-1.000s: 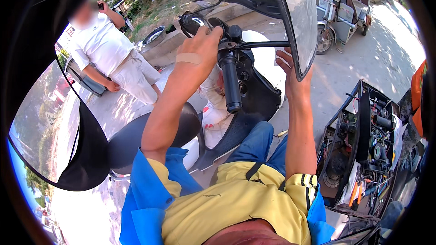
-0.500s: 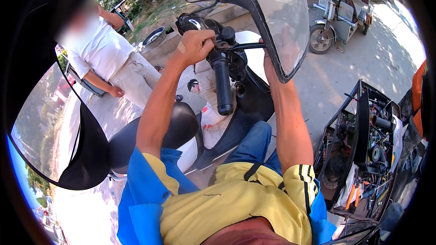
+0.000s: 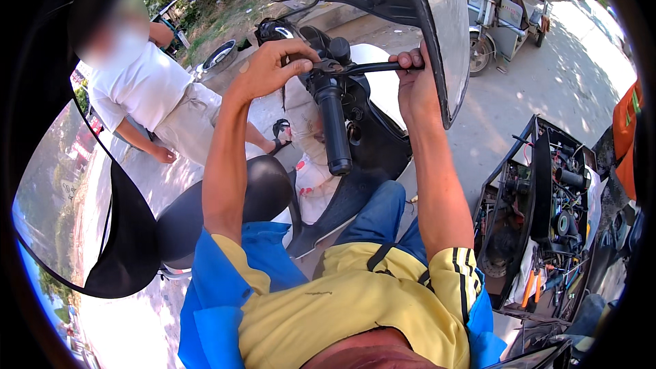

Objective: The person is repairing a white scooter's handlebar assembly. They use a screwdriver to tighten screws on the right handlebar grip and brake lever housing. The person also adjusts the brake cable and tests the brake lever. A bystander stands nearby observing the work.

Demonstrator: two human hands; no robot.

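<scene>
In front of me is a scooter with a black rubber handlebar grip [image 3: 335,133]. A black rod [image 3: 369,67] runs from the clamp [image 3: 328,68] at the grip's inner end to the clear windshield [image 3: 447,27] with its black rim. My right hand [image 3: 417,85] has its fingers curled round the rod's outer end, beside the rim. My left hand [image 3: 273,68] is at the clamp, thumb and bent fingers close together; whatever is between them is too small to make out.
An open black toolbox [image 3: 536,225] full of tools and parts lies at the right, orange-handled pliers [image 3: 531,287] in it. A person in white [image 3: 147,85] stands at the left near the scooter's seat [image 3: 263,184]. A cargo tricycle [image 3: 502,17] is parked at the far right.
My left hand has loosened from a fist over the clamp, its fingers now straighter. My right hand's fingers now show on the rod. The view has shifted slightly, and the person's foot appears farther right.
</scene>
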